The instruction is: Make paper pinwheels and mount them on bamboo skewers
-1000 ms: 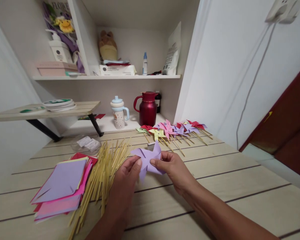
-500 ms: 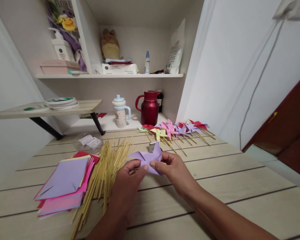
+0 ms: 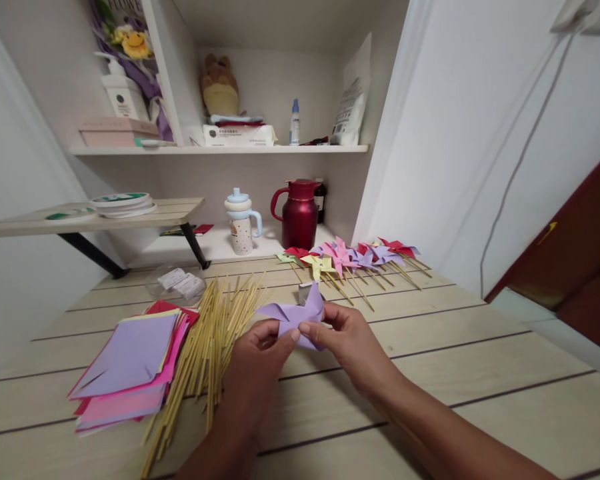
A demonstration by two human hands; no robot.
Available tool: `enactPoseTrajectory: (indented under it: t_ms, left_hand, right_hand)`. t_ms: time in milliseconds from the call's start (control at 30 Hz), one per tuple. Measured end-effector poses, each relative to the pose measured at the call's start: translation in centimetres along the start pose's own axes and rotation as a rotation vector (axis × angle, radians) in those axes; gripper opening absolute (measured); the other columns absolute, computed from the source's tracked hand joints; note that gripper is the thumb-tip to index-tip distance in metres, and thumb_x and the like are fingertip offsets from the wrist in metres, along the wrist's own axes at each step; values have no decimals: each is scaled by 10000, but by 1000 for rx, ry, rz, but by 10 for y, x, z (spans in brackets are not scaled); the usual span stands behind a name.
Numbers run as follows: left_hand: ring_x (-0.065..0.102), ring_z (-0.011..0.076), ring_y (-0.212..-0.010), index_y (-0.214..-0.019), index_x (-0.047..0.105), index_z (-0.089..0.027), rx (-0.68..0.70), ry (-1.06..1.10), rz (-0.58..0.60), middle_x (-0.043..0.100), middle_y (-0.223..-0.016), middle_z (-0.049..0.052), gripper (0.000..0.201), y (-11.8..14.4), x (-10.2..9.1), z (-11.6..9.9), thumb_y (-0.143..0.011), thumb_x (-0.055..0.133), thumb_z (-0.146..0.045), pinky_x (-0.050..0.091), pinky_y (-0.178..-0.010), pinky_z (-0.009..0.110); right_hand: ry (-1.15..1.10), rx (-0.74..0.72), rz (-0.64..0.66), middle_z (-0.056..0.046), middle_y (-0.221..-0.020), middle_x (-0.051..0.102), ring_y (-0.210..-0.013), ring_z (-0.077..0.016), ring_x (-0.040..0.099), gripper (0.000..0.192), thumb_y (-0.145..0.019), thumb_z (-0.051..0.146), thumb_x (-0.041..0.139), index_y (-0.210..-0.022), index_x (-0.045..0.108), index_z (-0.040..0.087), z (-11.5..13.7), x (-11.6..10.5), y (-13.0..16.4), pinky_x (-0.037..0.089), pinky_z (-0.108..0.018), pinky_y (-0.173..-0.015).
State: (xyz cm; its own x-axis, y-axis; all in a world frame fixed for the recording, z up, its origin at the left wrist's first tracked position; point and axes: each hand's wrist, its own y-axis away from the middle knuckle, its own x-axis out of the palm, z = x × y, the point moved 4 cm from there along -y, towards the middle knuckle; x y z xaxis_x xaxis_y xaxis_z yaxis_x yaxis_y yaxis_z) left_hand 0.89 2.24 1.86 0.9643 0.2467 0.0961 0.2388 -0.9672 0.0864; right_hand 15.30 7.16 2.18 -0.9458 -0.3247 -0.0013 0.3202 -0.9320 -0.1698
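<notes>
A purple paper pinwheel [image 3: 296, 316] is held above the table between both hands, its folded blades standing up. My left hand [image 3: 264, 350] pinches its left and lower part, thumb near the centre. My right hand [image 3: 347, 337] grips the right side, with the thumb pressed on the front by the middle and the fingers behind. The two thumb tips nearly meet. Just behind the pinwheel is a small grey box-like thing [image 3: 305, 291], partly covered. To the left of my left hand lies a loose pile of thin wooden sticks [image 3: 207, 340].
A stack of coloured paper sheets [image 3: 130, 353] lies at left, near a clear round container [image 3: 175, 283]. Several pinwheels on sticks [image 3: 337, 257] lie at the back right. A red jug [image 3: 299, 217] and a cup [image 3: 241, 227] stand behind; a raised stand [image 3: 175, 212] holds tape rolls [image 3: 123, 205].
My left thumb has slid slightly right, closer to the pinwheel's centre and the right thumb. Both hands still hold the pinwheel in nearly the same place.
</notes>
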Motion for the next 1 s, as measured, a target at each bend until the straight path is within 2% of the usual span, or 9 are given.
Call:
enactPoseTrajectory:
  t_ms: [367,500,600,800,1000]
  left_hand:
    - [583,129,-627,-651,735,-197,18,-8,-127,701,-652,-13,216,2,-1,2,-591,815,-388,426,-614,236]
    - [560,115,-627,-645,744,-204,40,-20,-161,679,-655,-25,185,3,-2,-1,-601,805,-373,412,-615,229]
    - [578,130,-675,-661,752,-200,31,-29,-144,693,-697,-11,196,1,-3,0,-611,799,-383,424,-654,238]
    - [596,162,-711,-735,760,-186,-10,-51,-82,717,-747,21,260,-2,-8,6,-665,769,-436,442,-718,285]
    - [635,186,-739,-765,767,-190,-20,-57,-60,741,-754,29,265,0,-9,4,-665,771,-435,460,-728,292]
  right_hand:
    - [43,-9,-15,7,-683,580,-655,-143,483,200,-732,345,730,-711,642,166,2,3,2,380,-259,-628]
    - [111,-34,-37,9,-698,584,-680,-148,493,191,-749,327,711,-693,622,168,3,2,2,384,-266,-663]
    - [104,-19,-21,17,-694,583,-671,-143,492,194,-747,318,717,-682,603,175,1,2,0,384,-262,-656]
    - [-19,-16,45,17,-719,580,-675,-138,491,198,-779,359,714,-791,638,176,-1,4,-1,378,-248,-633]
    - [-124,50,119,-24,-821,676,-725,-155,556,263,-757,378,746,-902,708,161,-4,7,-2,418,-273,-697]
